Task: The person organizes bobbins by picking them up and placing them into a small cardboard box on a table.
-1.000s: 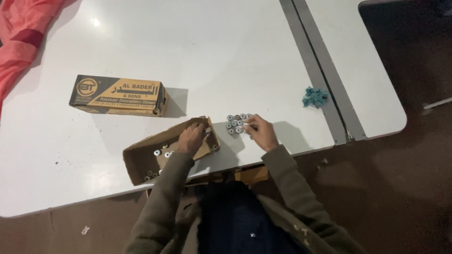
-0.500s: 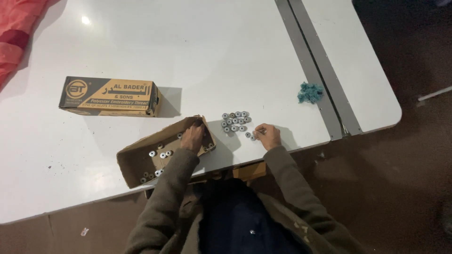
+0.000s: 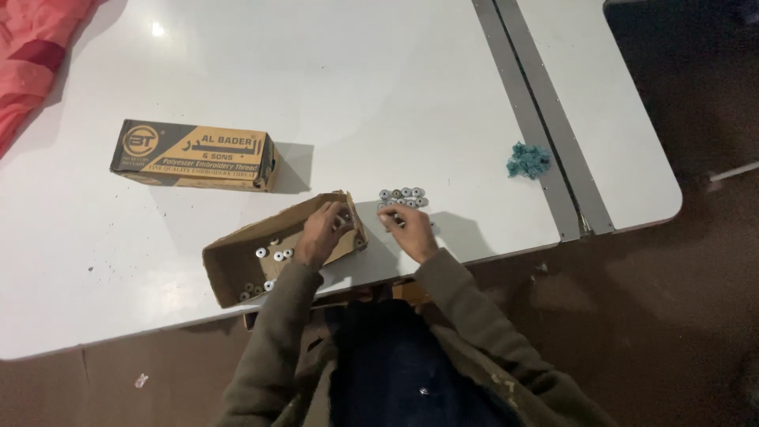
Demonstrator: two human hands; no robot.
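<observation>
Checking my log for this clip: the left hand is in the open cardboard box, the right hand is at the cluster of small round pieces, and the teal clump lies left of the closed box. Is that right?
Not quite. In the head view the teal clump lies far right of the closed box, near the table seam. The left hand is in the open cardboard box and the right hand is at the small round pieces.

White tables [image 3: 411, 95], dark brown floor [image 3: 672, 316]

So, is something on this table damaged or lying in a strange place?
The open cardboard box under the left hand is torn and skewed, overhanging the table edge. A teal tangle lies alone by the seam.
</observation>
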